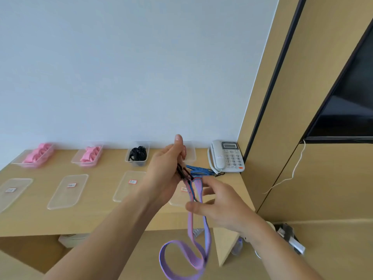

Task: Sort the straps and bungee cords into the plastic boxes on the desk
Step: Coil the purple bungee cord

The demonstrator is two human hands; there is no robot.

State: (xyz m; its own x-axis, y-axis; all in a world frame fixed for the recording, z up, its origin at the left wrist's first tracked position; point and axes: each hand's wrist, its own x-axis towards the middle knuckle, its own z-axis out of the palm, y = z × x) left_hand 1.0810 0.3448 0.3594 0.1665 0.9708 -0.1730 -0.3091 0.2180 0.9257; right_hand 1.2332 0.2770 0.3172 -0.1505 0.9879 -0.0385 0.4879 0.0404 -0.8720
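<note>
Left hand (pixel 165 170), thumb up, grips the black buckle (pixel 182 171) at the top of a purple strap (pixel 190 229). The right hand (pixel 226 207), just below it, seems to pinch the two hanging runs between thumb and fingers, though blur softens this. The strap droops in a limp loop beneath both hands, past the table (pixel 101 219) edge. It looks light, soft and floppy, so gathering it up and holding near the buckle should control it best. Beyond the left hand lie blue straps (pixel 198 171). Further back stand the plastic boxes (pixel 137 154), one holding black cords.
</note>
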